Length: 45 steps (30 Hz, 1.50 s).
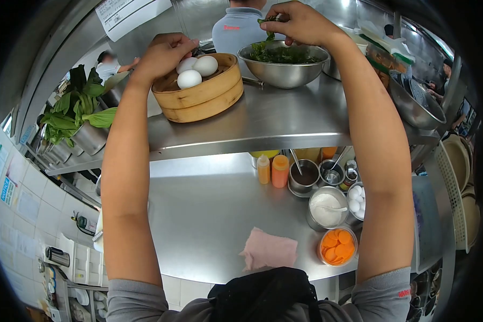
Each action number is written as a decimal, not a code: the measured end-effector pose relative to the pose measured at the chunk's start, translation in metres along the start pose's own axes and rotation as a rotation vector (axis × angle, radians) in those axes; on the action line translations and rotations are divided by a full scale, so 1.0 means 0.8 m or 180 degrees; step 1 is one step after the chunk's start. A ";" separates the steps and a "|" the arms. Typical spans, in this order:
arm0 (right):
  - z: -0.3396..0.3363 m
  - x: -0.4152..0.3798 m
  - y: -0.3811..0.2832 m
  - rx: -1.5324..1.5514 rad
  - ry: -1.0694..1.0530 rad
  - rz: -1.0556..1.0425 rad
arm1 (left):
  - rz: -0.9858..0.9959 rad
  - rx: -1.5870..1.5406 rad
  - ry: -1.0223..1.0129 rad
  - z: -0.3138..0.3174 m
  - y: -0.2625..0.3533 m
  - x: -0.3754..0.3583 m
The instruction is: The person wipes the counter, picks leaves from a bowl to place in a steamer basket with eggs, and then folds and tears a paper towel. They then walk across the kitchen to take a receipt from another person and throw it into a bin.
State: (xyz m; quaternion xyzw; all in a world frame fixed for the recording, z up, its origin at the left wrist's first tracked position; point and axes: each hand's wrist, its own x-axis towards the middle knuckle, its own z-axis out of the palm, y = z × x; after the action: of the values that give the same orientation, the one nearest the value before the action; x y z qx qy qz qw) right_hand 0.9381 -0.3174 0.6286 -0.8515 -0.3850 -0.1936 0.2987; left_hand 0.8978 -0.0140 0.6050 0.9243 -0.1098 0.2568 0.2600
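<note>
Head view, upper shelf. A bamboo steamer is set on the steel shelf; three white eggs are held in it. The left hand is laid over the steamer's far rim, fingers curled together just beside the eggs; whether an egg is actually touched cannot be told. To its right a steel bowl of cooked greens is placed. The right hand is raised above this bowl, fingertips pinched shut on a sprig of the greens.

Head view, lower counter. Listed on the counter: a pink cloth, a tub of carrot slices, a pot of white powder, two squeeze bottles, a sauce pot. Raw leafy greens are stood in containers at the left.

Step judged in hand: greens are being picked from the bowl while the steamer is steadied. The next move is judged to call for a firm pinch and a clean lift clear of the bowl's rim.

People beyond the shelf are noted, apart.
</note>
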 end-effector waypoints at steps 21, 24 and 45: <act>-0.001 0.001 -0.002 -0.0357 0.0076 0.0152 | 0.0009 0.0004 0.0020 0.000 0.001 0.000; 0.000 0.004 0.001 -0.0374 0.0098 0.0191 | 0.0096 -0.0053 0.0025 0.001 -0.003 0.001; 0.004 0.011 0.019 0.0020 -0.0028 0.0123 | 0.0065 0.0099 0.0047 0.001 -0.003 0.000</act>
State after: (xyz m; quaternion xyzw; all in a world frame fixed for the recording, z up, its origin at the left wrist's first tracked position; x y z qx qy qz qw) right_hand 0.9561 -0.3186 0.6257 -0.8587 -0.3704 -0.1829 0.3034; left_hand 0.8994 -0.0126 0.6034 0.9252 -0.1134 0.2679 0.2437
